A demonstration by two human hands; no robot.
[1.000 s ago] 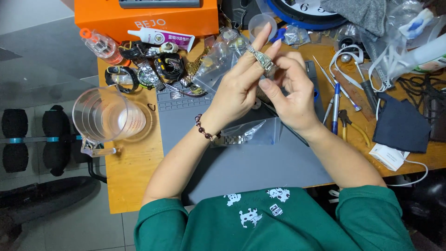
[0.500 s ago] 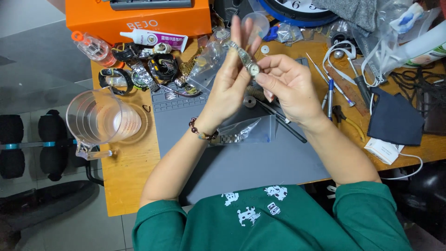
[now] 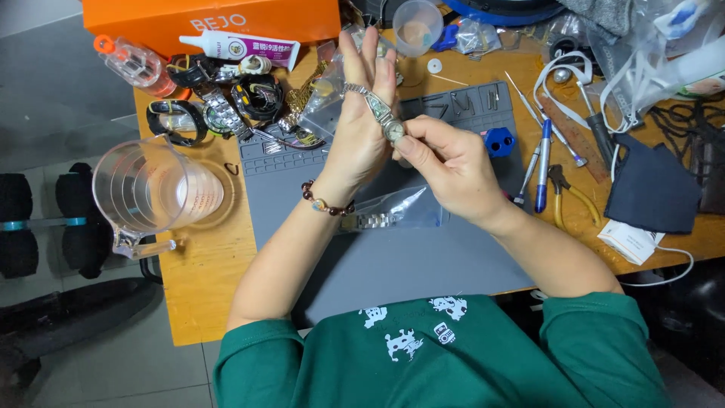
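Your hands have drifted slightly lower over the grey ribbed mat (image 3: 423, 264); your left hand (image 3: 361, 140) wears the slim metal-link watch (image 3: 381, 117) draped over open fingers, right hand (image 3: 445, 168) pinching its small oval case, above the wooden table (image 3: 204, 287)

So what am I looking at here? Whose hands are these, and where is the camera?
There is no machine here: a person in a green shirt works with bare hands, and the one camera sits on their head, looking down. The left hand, with a bead bracelet on its wrist, is raised with its fingers straight, and a small metal wristwatch lies across them. The right hand pinches the watch at its case. Below them lies a grey work mat on a wooden table. Around it are a clear measuring jug, a pile of other watches, a blue pen, pliers and an orange box.
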